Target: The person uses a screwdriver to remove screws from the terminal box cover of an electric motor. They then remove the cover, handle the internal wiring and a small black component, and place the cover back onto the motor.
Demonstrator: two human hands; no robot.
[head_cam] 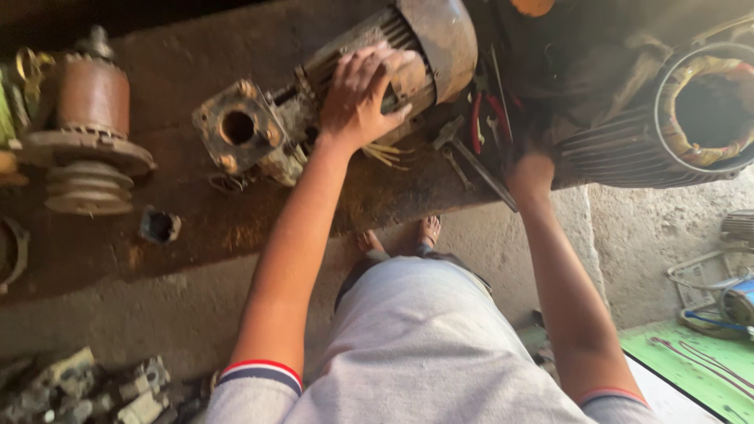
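Your left hand (363, 96) lies open on the motor (345, 86), whose axis runs sideways; your right hand (528, 174), grip hidden, reaches toward the pliers (488, 118).

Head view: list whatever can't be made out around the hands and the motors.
- Right hand: fingers lost in dark shadow beside the red-handled pliers; its hold cannot be told.
- Ribbed grey motor casing with copper windings: cut off by the right edge.
- Rusty grey finned motor: its top is cut off by the upper edge, its fins partly covered by the left hand.
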